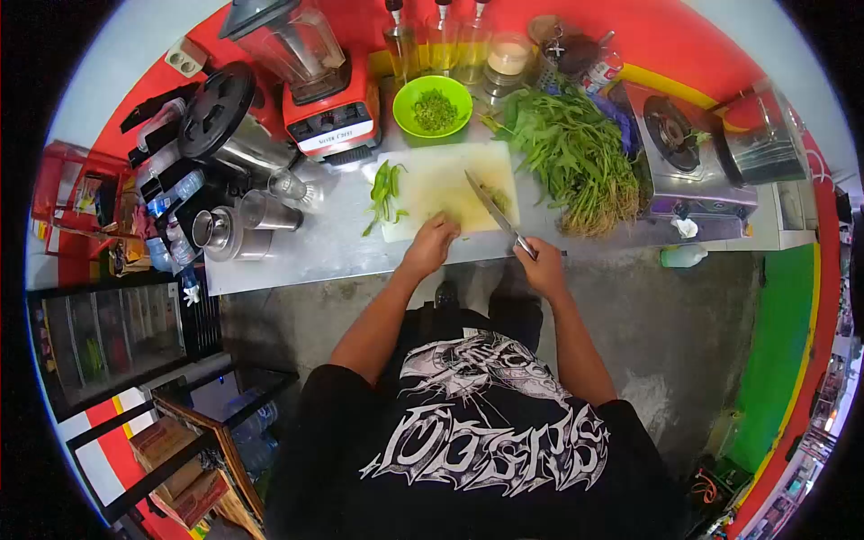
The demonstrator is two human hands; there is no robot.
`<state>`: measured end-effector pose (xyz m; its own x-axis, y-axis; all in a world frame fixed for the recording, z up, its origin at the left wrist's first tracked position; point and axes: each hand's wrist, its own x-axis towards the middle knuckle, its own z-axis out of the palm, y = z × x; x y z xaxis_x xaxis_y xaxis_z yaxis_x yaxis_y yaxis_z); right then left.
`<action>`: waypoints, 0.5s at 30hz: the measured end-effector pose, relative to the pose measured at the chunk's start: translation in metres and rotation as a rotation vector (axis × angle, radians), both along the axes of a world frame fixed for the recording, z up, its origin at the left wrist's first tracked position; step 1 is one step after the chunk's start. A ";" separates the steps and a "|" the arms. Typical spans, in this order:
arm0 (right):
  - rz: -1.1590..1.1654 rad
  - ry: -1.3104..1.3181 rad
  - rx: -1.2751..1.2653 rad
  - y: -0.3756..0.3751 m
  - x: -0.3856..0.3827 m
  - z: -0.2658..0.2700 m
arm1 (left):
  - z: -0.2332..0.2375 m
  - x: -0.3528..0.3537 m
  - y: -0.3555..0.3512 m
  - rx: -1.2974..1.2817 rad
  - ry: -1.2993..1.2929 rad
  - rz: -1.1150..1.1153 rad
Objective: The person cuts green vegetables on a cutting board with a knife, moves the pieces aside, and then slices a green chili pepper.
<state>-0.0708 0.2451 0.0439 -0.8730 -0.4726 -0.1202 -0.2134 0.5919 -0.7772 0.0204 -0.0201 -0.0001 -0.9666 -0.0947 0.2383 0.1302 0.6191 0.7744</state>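
My right hand (541,266) is wrapped round the handle of a kitchen knife (490,203), whose blade points up and left over the white cutting board (423,184). Beside the blade lies a small heap of chopped green bits (498,200). My left hand (431,245) is closed at the board's front edge, its fingertips pressed together; what they hold, if anything, is too small to make out. Whole green chilies (384,191) lie along the board's left side. Behind the board stands a lime-green bowl (460,101) with chopped greens (435,110) inside.
A large bunch of leafy greens with roots (576,153) lies right of the board, next to a gas stove (679,166) with a steel pot (767,148). A red blender (331,117) and steel containers (243,236) stand left. Bottles (442,45) line the back wall.
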 end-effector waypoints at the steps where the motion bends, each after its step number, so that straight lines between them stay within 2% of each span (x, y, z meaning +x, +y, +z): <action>1: -0.004 -0.001 0.001 0.000 -0.001 0.002 | -0.001 -0.001 0.000 -0.017 0.002 0.002; 8: -0.005 -0.024 0.004 0.002 -0.003 0.003 | 0.001 0.008 0.025 -0.137 0.100 0.126; 11: -0.004 -0.023 -0.002 0.001 -0.002 0.004 | 0.003 0.009 0.035 -0.141 0.009 0.152; 15: 0.006 -0.054 -0.007 -0.003 0.002 0.012 | -0.007 0.007 0.048 -0.183 0.013 0.207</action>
<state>-0.0689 0.2418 0.0561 -0.8627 -0.4785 -0.1638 -0.1741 0.5851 -0.7921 0.0277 0.0283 -0.0068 -0.9277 -0.2444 0.2823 -0.0045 0.7633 0.6460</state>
